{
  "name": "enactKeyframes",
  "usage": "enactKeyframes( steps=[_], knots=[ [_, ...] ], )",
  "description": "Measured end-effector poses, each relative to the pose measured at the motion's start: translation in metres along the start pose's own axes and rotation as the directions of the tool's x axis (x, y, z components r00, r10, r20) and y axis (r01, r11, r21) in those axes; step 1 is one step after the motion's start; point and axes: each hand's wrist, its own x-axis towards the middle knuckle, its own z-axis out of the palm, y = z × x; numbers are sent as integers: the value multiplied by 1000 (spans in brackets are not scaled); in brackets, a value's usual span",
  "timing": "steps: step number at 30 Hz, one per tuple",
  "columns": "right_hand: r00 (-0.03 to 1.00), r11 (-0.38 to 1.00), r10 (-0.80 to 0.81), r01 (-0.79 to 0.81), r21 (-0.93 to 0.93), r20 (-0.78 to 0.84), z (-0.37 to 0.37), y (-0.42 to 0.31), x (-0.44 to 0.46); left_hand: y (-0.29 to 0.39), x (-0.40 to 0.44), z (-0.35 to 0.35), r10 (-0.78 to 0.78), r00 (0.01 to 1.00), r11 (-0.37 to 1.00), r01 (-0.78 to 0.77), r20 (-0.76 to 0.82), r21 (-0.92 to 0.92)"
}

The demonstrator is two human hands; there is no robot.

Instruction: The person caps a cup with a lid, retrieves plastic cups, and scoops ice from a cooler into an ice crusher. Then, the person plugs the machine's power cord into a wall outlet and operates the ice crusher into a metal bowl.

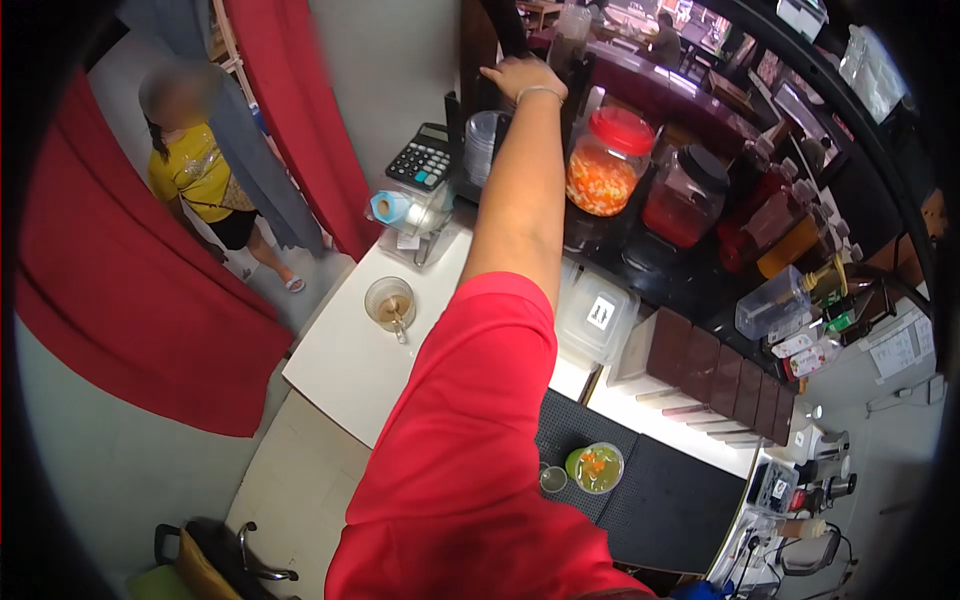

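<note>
My left hand (pixel 527 77) reaches far forward at the end of an outstretched arm, a thin bracelet at its wrist. At least one finger is stretched out to the left; the others are partly hidden, and I see nothing held. The hand is close to a dark upright piece (pixel 506 28) and a clear tall container (pixel 570 30); whether it touches either, I cannot tell. Beside the forearm stand a stack of clear lids (pixel 482 145) and a red-lidded jar (pixel 606 165) of orange and white pieces. My right hand is out of view.
A glass mug (pixel 390 303) with brown residue stands on the white counter (pixel 335 375). A calculator (pixel 420 162) lies behind it. Near my body, a green drink cup (pixel 597 467) rests on a black mat. A person (pixel 205 170) is by the red curtains at left.
</note>
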Motion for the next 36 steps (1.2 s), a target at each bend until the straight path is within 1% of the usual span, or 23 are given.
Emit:
enactKeyframes(
  steps=[2,3,5,9,10,12,13,15,16,17,19,20,21,22,23,24,25,26,27,28,30,32,36],
  knots=[
    [1000,1000,7,-7,-6,15,0,-3,-3,-6,-3,10,-43,990,993,28,-133,-112],
    [1000,1000,15,-15,1,18,1,-5,-5,-7,-3,9,-37,991,995,24,-131,-94],
    [1000,1000,19,-19,4,24,2,-8,-3,-8,-1,4,-83,967,962,15,-241,-272],
    [1000,999,25,-25,21,14,5,-15,2,-11,3,0,-78,908,921,-93,-411,-379],
    [1000,999,23,-23,26,9,8,-18,4,-12,4,-4,-73,907,922,-98,-416,-376],
    [1000,999,22,-22,38,-4,9,-20,6,-17,3,-12,15,844,830,-310,-537,-464],
    [1000,999,21,-20,47,-11,9,-20,7,-18,-3,-18,18,841,829,-315,-541,-463],
    [999,997,10,-7,77,-34,10,-21,11,-26,-25,-35,187,748,759,-521,-637,-389],
    [998,995,-3,9,96,-55,8,-21,15,-27,-34,-37,187,698,741,-562,-691,-367],
    [996,993,-23,32,114,-84,5,-23,19,-29,-47,-44,191,696,741,-565,-692,-364],
    [973,971,-113,151,184,-202,-6,-34,41,-30,-89,-54,286,773,538,-618,-566,-573],
    [939,941,-191,258,219,-285,-7,-51,63,-26,-115,-50,339,815,332,-572,-471,-750],
    [895,895,-272,370,247,-355,-14,-87,74,-22,-150,-43,419,829,113,-452,-370,-885],
    [985,706,-146,168,689,-90,-47,-201,59,-17,-196,-48,516,832,-104,-173,-202,-979],
    [974,557,-228,145,818,-17,-78,-307,36,-15,-244,-55,636,770,-268,158,-52,-950],
    [957,415,-288,148,898,-25,-80,-364,29,-13,-281,-49,678,735,-316,271,-16,-909],
    [883,385,-470,186,904,19,-83,-400,32,-11,-314,-44,714,700,-354,379,15,-855],
    [800,291,-599,251,923,-28,-82,-441,28,-9,-344,-44,742,668,-354,466,60,-811],
    [735,216,-677,162,963,29,-83,-476,24,-9,-369,-45,766,635,-350,543,100,-763],
    [742,194,-664,57,979,88,-77,-502,20,-8,-389,-44,767,632,-353,557,108,-752],
    [651,172,-752,40,984,105,-73,-538,17,-10,-417,-53,758,640,-356,567,126,-743],
    [632,156,-763,-27,987,138,-72,-554,9,-15,-431,-60,746,654,-379,576,129,-724],
    [522,171,-834,-62,983,179,-63,-571,5,-40,-433,-61,618,760,-451,554,203,-700]
  ],
)
